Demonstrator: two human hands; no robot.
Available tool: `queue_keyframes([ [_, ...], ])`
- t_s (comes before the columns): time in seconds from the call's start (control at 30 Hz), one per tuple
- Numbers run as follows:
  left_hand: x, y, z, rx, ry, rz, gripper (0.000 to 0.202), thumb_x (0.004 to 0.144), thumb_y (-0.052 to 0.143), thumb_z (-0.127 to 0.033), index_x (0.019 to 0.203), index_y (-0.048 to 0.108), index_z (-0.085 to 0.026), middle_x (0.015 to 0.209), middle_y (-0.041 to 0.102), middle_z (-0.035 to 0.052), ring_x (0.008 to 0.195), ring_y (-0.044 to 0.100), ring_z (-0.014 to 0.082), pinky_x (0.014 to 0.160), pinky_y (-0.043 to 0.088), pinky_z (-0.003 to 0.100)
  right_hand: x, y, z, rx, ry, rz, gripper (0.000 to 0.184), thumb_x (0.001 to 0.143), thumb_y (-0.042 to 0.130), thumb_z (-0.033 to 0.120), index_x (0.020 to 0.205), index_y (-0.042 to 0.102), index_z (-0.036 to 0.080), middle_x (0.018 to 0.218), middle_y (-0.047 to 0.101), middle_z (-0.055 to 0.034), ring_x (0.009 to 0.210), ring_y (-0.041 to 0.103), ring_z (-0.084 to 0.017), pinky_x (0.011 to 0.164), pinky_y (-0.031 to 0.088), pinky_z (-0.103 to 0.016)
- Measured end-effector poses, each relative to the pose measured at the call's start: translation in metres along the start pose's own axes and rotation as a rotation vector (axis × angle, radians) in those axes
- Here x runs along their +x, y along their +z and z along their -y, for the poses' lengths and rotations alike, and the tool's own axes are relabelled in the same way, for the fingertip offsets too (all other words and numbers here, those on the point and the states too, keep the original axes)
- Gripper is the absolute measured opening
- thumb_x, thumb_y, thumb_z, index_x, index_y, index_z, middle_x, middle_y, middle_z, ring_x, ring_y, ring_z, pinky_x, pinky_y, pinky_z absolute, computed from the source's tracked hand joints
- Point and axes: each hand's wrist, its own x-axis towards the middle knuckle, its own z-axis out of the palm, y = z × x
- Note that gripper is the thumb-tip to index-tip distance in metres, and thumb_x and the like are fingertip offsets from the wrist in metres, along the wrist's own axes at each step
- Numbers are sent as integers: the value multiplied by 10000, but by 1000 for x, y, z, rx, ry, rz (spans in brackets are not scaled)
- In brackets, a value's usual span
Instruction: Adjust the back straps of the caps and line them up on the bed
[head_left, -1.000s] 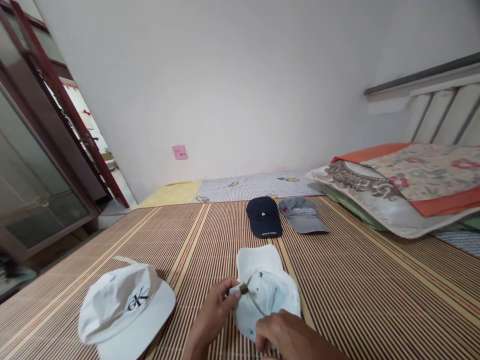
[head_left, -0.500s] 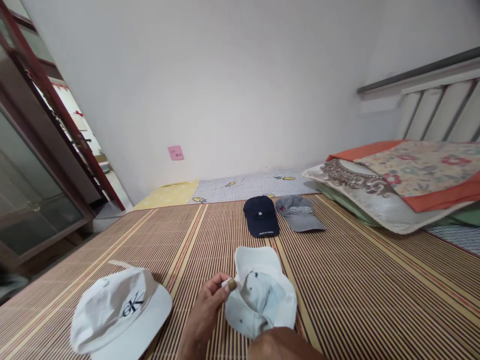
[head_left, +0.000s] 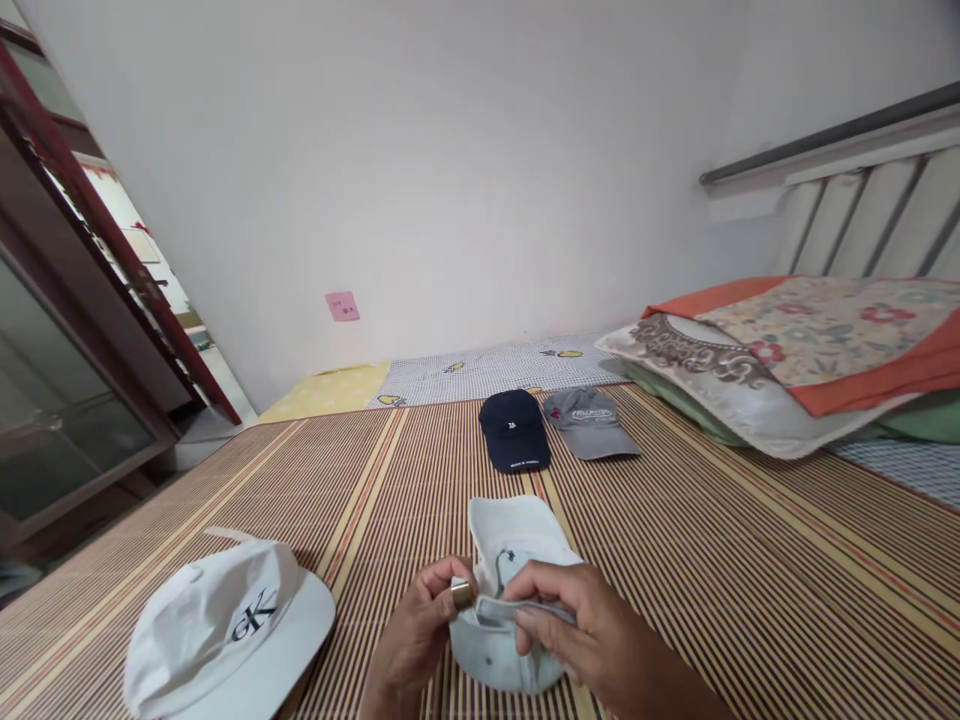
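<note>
A pale blue-white baseball cap [head_left: 516, 522] lies upside down in front of me, its brim pointing away and its inside showing. At its left edge, my left hand [head_left: 420, 628] pinches a brass-coloured metal buckle [head_left: 461, 595] between thumb and fingers. My right hand [head_left: 589, 618] reaches over the cap and grips its pale strap [head_left: 496, 607], whose end lies close to the buckle. Whether the strap's tip touches the buckle I cannot tell. My right hand covers the cap's right side.
A white cap [head_left: 232, 630] with black letters lies at the left. Farther back, a navy cap [head_left: 514, 430] and a grey cap [head_left: 592, 425] sit side by side on the striped mat [head_left: 390, 480]. Stacked bedding [head_left: 825, 350] is at the right, below a radiator [head_left: 877, 220].
My right hand has come up from the bottom edge to the strap, its fingers now showing. The buckle in my left hand has shifted slightly downward. The view has turned a little.
</note>
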Motion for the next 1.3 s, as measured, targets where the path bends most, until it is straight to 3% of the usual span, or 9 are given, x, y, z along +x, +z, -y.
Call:
queue_keyframes([
  [0.17,2,1,5,-38,-16,8,444,650,947,-487,673,657,-152,662,546,-13,621,455,106,588,337,238,7,1,-11,-53,-92,-88,267,963,612,412,844,711,194,713,702,-6,694,596,-159,677,424,-287],
  [0.63,0,7,7,-105,-21,18,375,667,954,-426,689,705,-146,689,573,0,668,492,119,630,378,238,17,10,-20,70,-30,-69,261,952,612,421,805,646,208,684,644,9,673,542,-155,749,424,-319],
  [0.9,1,10,6,-97,-30,-2,366,652,961,-391,674,683,-154,695,585,-2,672,497,120,641,382,239,19,9,-31,101,-47,-65,244,978,605,392,867,687,192,689,656,19,626,498,-124,676,399,-275],
  [1.13,2,9,9,-118,-6,39,379,679,938,-445,696,694,-155,691,544,-7,665,463,121,630,353,242,19,8,-29,65,-4,8,171,969,569,270,839,645,189,665,656,22,590,472,-113,609,360,-259],
  [1.3,1,7,11,-80,-13,71,419,688,923,-507,694,692,-157,690,539,0,673,453,132,633,343,258,16,7,-27,-40,1,-6,169,963,561,233,819,641,195,680,641,28,684,569,-134,671,404,-268],
])
